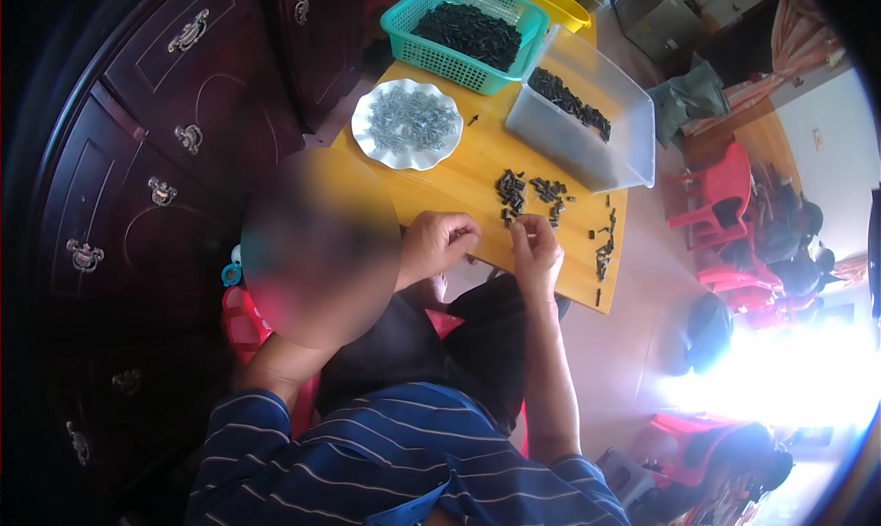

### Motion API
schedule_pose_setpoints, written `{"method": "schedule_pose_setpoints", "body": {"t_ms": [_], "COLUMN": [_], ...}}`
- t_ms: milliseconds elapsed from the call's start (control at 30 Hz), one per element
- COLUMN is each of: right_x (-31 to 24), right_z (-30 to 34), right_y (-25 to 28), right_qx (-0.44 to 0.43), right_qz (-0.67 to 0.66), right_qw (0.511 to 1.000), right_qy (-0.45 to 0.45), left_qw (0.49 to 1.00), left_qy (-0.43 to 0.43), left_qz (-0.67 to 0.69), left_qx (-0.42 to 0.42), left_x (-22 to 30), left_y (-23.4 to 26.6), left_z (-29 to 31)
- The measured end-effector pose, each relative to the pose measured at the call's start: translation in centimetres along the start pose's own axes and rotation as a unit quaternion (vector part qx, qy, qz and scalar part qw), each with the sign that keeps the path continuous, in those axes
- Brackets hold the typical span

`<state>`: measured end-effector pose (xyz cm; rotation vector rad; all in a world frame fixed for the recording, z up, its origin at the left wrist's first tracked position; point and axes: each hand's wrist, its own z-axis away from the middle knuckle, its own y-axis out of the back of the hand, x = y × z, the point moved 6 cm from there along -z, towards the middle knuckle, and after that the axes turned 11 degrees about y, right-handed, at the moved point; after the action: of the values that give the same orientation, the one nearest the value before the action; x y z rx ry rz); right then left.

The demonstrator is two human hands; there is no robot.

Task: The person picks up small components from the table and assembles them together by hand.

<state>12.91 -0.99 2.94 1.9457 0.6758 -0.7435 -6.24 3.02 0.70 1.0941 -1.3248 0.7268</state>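
Observation:
At the near edge of the wooden table, my right hand is closed in a pinch, its fingertips beside a heap of small black pieces; anything between them is too small to make out. My left hand hovers to its left by the edge, thumb and fingers drawn together, with no item discernible in them. Next to the heap lies a looser group of black pieces, and a scattered line of black pieces runs along the right edge. A white scalloped plate holds many thin, clear or silvery small pieces.
A green basket full of black parts stands at the back. Right of it is a translucent bin with black pieces. A yellow basin sits behind. Dark drawers line the left; red chairs stand right.

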Motion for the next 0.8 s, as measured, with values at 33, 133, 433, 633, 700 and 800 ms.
{"method": "schedule_pose_setpoints", "body": {"t_ms": [33,133,433,633,700,800], "right_x": [-0.3,-0.2,-0.5,-0.8,-0.7,-1.4], "right_z": [-0.3,-0.7,-0.8,-0.1,0.4,0.8], "right_y": [0.3,0.0,-1.1,-0.5,0.0,0.5], "right_qx": [-0.004,-0.022,-0.06,-0.056,-0.055,-0.043], "right_qz": [0.044,0.109,0.212,0.217,0.177,0.097], "right_qw": [0.999,0.988,0.97,0.97,0.979,0.993], "right_qy": [0.03,0.105,0.105,0.097,0.084,0.045], "left_qw": [1.0,1.0,1.0,1.0,0.999,0.998], "left_qy": [0.001,0.003,-0.02,-0.017,-0.023,-0.021], "left_qz": [-0.014,-0.027,-0.016,-0.008,-0.011,-0.065], "left_qx": [0.005,0.007,0.012,0.013,0.02,0.019], "left_x": [-0.4,-0.2,-0.7,-0.7,-0.4,0.1], "left_y": [0.0,0.0,0.0,0.0,0.2,0.4], "left_z": [-0.1,-0.4,-0.5,-0.5,-0.4,-0.5]}}
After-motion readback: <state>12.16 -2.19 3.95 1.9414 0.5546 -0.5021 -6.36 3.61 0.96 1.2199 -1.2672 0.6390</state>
